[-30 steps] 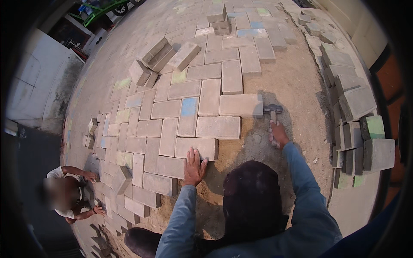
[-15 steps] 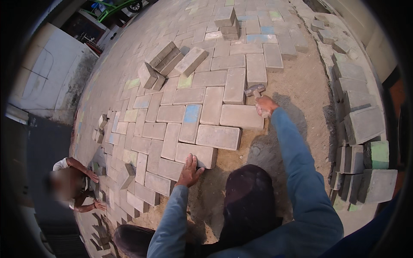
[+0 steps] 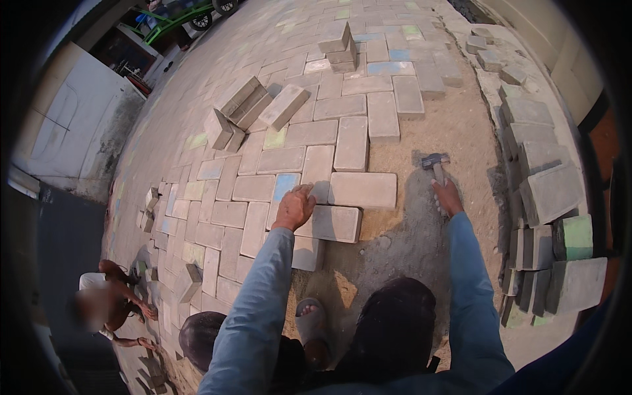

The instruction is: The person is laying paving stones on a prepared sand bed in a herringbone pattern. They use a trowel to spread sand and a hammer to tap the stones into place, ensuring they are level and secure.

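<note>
My left hand (image 3: 295, 205) rests on the laid pavers, its fingers slightly bent with nothing visible in them, beside a blue-marked paver (image 3: 283, 184). At the right, my right hand (image 3: 445, 196) grips a hammer (image 3: 435, 160) by its handle, the dark head above bare sand beyond the end of a raised-edged paver (image 3: 362, 189). Another paver (image 3: 336, 222) lies just below my left fingers, partly under my wrist. My knees and one sandalled foot (image 3: 309, 322) show at the bottom, on the sandy bed.
Loose pavers (image 3: 237, 105) and a short stack (image 3: 334, 46) sit on the herringbone paving. Piled blocks (image 3: 550, 191) line the right edge beside a wall. A co-worker (image 3: 118, 296) crouches at lower left. A green cart (image 3: 158, 26) stands at the far top left.
My left hand has moved forward across the pavers. The hammer swung up-left over the paving edge, then came back right over the sand. The co-worker's hands are lower.
</note>
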Motion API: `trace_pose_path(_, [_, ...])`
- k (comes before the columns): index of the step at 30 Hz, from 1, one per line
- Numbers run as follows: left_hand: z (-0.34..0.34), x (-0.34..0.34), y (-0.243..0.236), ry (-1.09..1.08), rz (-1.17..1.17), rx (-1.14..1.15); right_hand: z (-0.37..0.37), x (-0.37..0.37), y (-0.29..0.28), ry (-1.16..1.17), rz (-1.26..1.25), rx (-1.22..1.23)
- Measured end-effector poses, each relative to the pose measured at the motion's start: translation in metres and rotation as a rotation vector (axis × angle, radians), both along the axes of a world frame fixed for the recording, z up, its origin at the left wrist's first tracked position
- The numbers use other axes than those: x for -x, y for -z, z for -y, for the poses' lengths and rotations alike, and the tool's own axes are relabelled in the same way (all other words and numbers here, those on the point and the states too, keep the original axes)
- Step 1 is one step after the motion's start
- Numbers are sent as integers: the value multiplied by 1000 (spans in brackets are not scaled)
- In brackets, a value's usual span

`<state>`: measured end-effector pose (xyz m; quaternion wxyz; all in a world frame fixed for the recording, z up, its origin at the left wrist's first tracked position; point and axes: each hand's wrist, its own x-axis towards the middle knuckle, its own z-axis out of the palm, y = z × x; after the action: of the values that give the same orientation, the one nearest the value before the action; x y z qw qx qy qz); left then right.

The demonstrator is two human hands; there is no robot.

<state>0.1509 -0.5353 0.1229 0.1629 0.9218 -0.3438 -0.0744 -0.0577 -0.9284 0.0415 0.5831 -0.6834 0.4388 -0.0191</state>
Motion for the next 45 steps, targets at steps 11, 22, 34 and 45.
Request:
trace_pose_path(11, [207, -126, 56, 368, 259, 19, -11, 3, 36, -30, -444, 639])
trace_pose_path(22, [252, -176, 78, 421, 175, -4, -5, 0, 31, -16, -466, 700])
trace_pose_path(34, [255, -174, 61, 399, 137, -169, -3, 1, 39, -38, -464, 726])
trace_pose_path(45, [174, 19, 111, 117, 224, 143, 0, 2, 45, -9, -461, 755])
